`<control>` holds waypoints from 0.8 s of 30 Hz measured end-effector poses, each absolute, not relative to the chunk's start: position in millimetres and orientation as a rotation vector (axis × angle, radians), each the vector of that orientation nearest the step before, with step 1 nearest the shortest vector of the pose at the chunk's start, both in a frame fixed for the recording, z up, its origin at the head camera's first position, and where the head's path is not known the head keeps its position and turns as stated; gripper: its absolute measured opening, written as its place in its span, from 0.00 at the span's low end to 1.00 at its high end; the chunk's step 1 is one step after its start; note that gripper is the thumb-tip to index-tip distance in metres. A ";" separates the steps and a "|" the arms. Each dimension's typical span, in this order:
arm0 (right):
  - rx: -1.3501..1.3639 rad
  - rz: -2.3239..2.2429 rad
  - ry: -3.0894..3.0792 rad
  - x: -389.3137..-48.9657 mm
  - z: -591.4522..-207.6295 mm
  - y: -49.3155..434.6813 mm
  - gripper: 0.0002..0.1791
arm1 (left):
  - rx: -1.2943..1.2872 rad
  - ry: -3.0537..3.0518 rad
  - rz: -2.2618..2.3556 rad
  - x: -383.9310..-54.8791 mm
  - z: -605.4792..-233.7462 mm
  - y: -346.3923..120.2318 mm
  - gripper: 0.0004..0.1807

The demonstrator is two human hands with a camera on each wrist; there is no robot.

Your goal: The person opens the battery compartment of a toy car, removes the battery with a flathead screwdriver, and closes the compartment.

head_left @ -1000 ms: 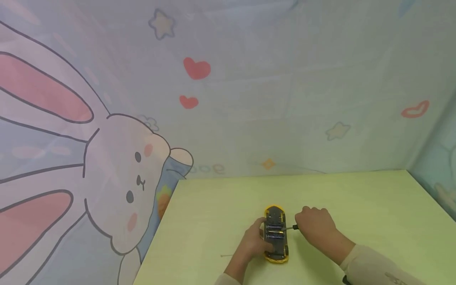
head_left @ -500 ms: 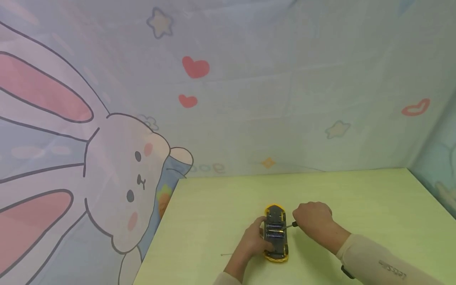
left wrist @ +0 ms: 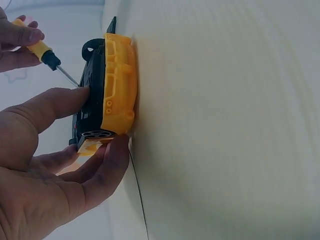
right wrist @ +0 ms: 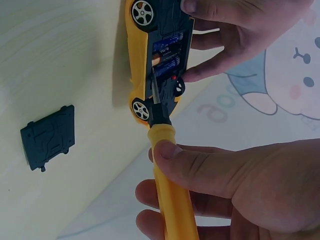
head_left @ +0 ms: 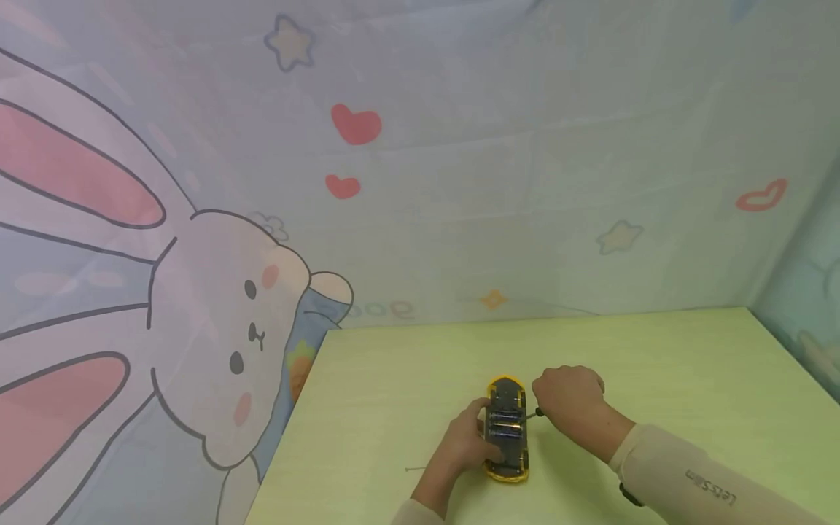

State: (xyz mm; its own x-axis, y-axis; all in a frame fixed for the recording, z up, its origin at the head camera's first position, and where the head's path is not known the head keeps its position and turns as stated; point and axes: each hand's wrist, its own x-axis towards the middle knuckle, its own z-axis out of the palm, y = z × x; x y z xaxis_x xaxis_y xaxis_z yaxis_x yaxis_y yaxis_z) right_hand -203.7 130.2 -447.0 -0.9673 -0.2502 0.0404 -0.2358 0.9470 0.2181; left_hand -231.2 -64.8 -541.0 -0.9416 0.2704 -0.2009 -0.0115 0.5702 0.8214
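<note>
A yellow toy car (head_left: 506, 396) lies upside down, its black underside facing up. My left hand (head_left: 462, 443) holds its left side, the thumb on the underside and the other fingers along the yellow body. In the right wrist view, several batteries (right wrist: 168, 41) show in the uncovered battery compartment. My right hand (head_left: 569, 397) grips the yellow handle of a screwdriver (right wrist: 170, 185), thumb along it and fingers wrapped behind. The screwdriver's metal tip reaches into the compartment at the battery ends, on the car's right side.
A black battery cover (right wrist: 49, 137) lies on the table, seen in the right wrist view. The pale yellow-green table (head_left: 394, 379) ends at a printed cloth backdrop (head_left: 525, 182) with a rabbit on it. A small thin object (head_left: 413, 469) lies left of the left forearm.
My right hand has moved slightly left, closer to the car, with the screwdriver tip staying at the compartment. The left hand and car have hardly moved.
</note>
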 end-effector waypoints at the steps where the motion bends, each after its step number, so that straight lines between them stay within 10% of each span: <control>1: 0.371 -0.314 -3.038 -204.2 -446.7 129.3 0.21 | 0.210 2.505 1.307 -231.7 -540.6 -65.1 0.54; 10: 0.289 -0.517 -3.075 -203.2 -442.5 103.6 0.05 | 0.180 2.532 1.264 -234.2 -543.8 -63.0 0.53; 24: 0.299 -0.999 -3.029 -209.8 -433.6 60.6 0.22 | 0.212 2.521 1.236 -236.0 -539.5 -59.7 0.50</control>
State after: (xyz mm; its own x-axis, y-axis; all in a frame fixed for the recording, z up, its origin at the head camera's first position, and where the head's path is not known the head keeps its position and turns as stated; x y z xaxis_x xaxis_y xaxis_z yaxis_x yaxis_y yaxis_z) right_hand -209.8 60.6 -433.6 -0.9807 -0.1572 -0.1165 -0.1957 0.7883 0.5833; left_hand -236.0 -59.7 -539.5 -0.9363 0.2720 -0.2223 -0.0092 0.6137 0.7895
